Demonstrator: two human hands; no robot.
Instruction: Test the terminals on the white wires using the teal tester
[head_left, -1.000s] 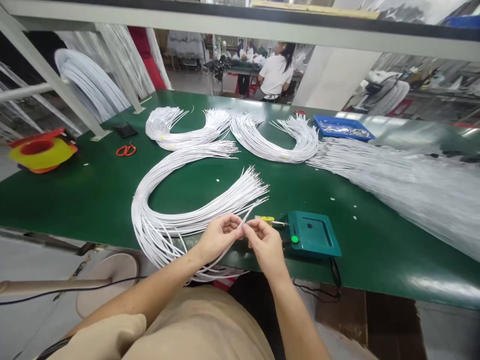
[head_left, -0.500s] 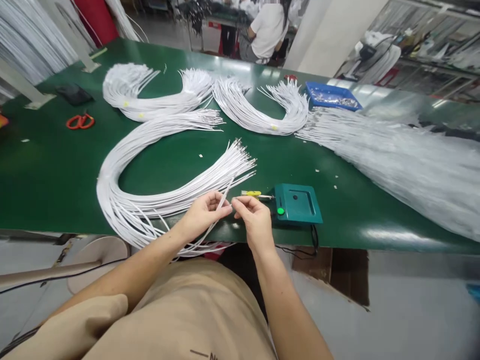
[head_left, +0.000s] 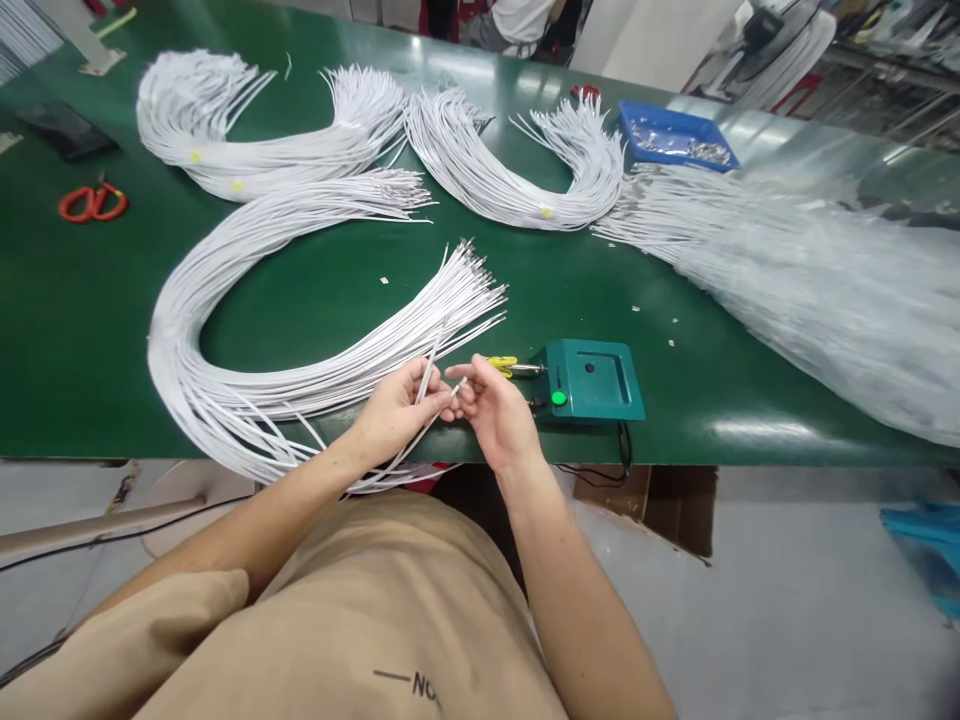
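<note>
My left hand (head_left: 401,412) pinches a white cable (head_left: 424,432) between thumb and fingers near its end. Just to its right, my right hand (head_left: 499,412) has its thumb and fingers apart around the cable's tip, palm turned partly up; whether they touch the tip I cannot tell. Behind the hands lies a large curved bundle of white cables (head_left: 202,290) with metal-tipped ends, and some strands hang over the table's front edge. Close to my right hand sits a teal box (head_left: 592,380) with a green button and a yellow-handled clip (head_left: 501,364) on its left side.
Further bundles of white cables (head_left: 292,165) lie at the back of the green table (head_left: 75,330). Orange-handled scissors (head_left: 94,203) and a dark phone (head_left: 67,130) are at left. A blue tray (head_left: 675,135) holds small metal parts. Plastic-wrapped cables (head_left: 810,290) spread at right.
My right hand's fingers have parted from their pinch and the palm has turned upward. My left hand keeps its hold on the cable. The view has tilted down.
</note>
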